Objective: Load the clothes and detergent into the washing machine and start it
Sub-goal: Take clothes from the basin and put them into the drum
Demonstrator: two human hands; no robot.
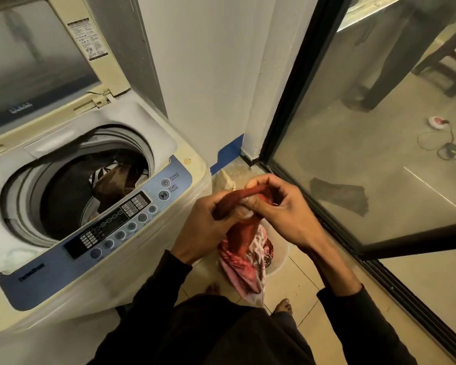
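Both hands, the left hand [208, 222] and right hand [282, 206], grip a rust-red twisted cloth garment [237, 198] beside the open cream top-loading washing machine [95, 164], above a pink patterned cloth pile [237, 264].

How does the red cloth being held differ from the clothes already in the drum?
The red cloth is outside the washer, gripped by both hands; the drum clothes lie loose inside, untouched. The red cloth looks plain and twisted tight; the drum clothes include a black-and-white pattern. Both are laundry for this load.
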